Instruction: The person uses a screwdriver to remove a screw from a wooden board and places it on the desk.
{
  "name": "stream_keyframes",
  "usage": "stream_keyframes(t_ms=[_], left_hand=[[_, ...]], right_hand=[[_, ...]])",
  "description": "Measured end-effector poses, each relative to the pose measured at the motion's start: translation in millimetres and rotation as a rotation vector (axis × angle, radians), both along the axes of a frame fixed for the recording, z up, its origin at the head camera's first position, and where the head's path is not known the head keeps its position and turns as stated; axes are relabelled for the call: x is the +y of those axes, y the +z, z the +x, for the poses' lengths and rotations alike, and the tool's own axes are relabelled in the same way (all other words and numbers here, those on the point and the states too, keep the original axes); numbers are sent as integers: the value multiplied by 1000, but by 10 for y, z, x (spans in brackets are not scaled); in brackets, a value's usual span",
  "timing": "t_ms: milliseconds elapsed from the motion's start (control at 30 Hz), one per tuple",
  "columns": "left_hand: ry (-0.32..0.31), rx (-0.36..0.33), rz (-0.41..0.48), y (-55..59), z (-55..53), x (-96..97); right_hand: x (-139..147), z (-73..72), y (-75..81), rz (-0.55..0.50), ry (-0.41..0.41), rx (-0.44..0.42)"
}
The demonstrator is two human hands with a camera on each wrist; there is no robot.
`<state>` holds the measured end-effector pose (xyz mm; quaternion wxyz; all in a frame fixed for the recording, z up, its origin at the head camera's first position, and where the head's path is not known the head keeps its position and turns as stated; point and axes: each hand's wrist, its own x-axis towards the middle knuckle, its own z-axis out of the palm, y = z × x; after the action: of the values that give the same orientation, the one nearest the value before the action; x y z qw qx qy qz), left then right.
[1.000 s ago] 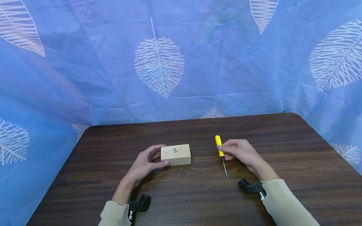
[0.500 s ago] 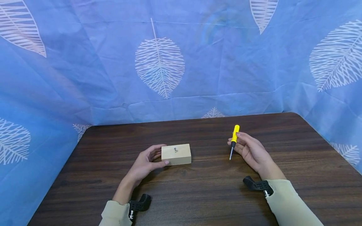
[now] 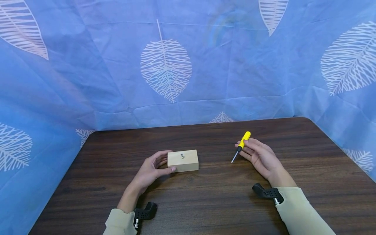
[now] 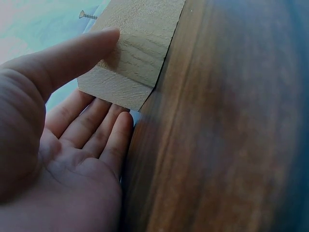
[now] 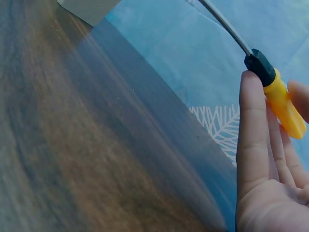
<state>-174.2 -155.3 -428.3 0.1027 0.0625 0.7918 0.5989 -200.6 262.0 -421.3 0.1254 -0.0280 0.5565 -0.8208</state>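
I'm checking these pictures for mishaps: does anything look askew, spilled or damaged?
Nothing looks spilled or visibly damaged. Only the screw stands out: its head and some thread jut from the wooden block instead of sitting flush.

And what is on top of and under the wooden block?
Atop the wooden block stands a metal screw, its head and some thread exposed; any part inside is hidden. The block rests on the wood-grain tabletop; the patch it covers cannot be seen.
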Motion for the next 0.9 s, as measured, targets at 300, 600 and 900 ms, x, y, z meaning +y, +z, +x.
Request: stream_keyframes(t_ms=[300, 600, 900], left_hand=[[5, 4, -5, 12, 5, -26], [3, 4, -10, 25, 8, -55], [-12, 14, 3, -20, -14, -12]], right_hand=[[-186, 7, 31, 4, -71, -8], [-632, -55, 133, -35, -107, 6], [-1116, -183, 199, -55, -98, 20]])
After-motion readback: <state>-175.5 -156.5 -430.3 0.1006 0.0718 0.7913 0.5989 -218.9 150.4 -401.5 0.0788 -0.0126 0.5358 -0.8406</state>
